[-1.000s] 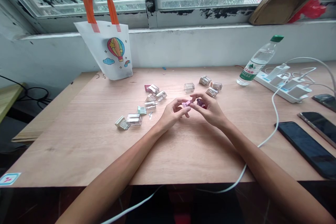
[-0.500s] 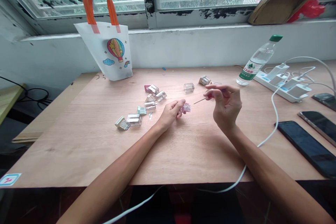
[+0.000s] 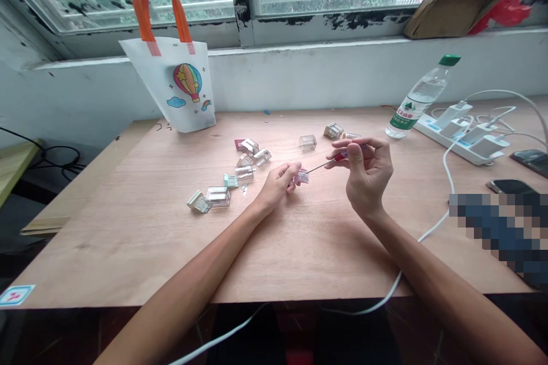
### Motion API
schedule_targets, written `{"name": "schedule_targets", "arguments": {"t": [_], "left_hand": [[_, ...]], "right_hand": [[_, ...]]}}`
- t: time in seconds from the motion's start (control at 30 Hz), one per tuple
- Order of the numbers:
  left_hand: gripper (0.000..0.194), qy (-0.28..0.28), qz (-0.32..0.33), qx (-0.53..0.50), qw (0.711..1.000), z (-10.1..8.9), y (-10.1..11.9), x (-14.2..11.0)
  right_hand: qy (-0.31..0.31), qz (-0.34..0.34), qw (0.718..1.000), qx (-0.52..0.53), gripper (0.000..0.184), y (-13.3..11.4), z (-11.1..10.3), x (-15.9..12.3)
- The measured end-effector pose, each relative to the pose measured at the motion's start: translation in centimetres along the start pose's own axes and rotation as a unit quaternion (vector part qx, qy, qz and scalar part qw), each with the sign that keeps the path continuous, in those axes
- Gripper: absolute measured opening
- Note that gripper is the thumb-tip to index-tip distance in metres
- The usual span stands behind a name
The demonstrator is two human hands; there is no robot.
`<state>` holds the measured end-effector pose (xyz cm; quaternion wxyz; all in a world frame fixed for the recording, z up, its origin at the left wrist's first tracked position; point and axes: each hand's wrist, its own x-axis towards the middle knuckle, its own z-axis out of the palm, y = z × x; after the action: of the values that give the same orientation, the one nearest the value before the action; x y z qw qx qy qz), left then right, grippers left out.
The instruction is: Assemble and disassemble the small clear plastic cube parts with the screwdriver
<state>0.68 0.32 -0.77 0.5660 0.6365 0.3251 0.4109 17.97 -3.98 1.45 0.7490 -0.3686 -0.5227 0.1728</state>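
Since the last glimpse, the right hand (image 3: 369, 175) has brought its red-handled screwdriver (image 3: 340, 157) leftward: the tip hung just off the small pink piece (image 3: 303, 177), and now it appears to meet it, though from where I stand I can't tell whether it is seated or only touching. The left hand (image 3: 276, 185) has hardly stirred, its fingers pinched on the pink piece, which sticks out past them to the right, over the surface (image 3: 141, 228). The right fingers are wrapped about the screwdriver's handle, hiding part of it. Everything hangs on the line of the shaft (image 3: 318, 167): it slants leftward and slightly toward the person, so the piece lies left of the right fingers, at the shaft's far end, with the left hand much the nearer. Its own long axis is too small to make out. Several clear cases (image 3: 218, 196) lie left of the left hand.
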Motion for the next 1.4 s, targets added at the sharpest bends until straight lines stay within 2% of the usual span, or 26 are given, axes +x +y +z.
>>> {"name": "schedule_targets", "arguments": {"t": [0.37,0.77,1.1,1.27,1.4], "left_hand": [[0.052,0.002,0.003,-0.004,1.000,0.2,-0.2,0.0],[0.051,0.003,0.000,0.000,1.000,0.3,-0.1,-0.1],[0.048,-0.003,-0.004,-0.012,1.000,0.3,0.0,-0.1],[0.046,0.035,-0.011,-0.017,0.999,0.5,0.6,-0.3],[0.047,0.064,-0.010,-0.024,0.998,0.6,0.9,-0.3]], "right_hand": [[-0.006,-0.011,1.000,0.006,0.015,0.0,0.0,0.0],[-0.005,-0.008,1.000,0.003,0.020,0.1,0.0,0.0],[-0.039,-0.040,0.998,-0.005,0.018,0.4,-0.1,-0.2],[-0.073,-0.020,0.995,-0.062,0.034,-0.3,-0.1,-0.3],[-0.099,-0.013,0.994,-0.053,0.032,0.4,-0.3,-0.2]]}}
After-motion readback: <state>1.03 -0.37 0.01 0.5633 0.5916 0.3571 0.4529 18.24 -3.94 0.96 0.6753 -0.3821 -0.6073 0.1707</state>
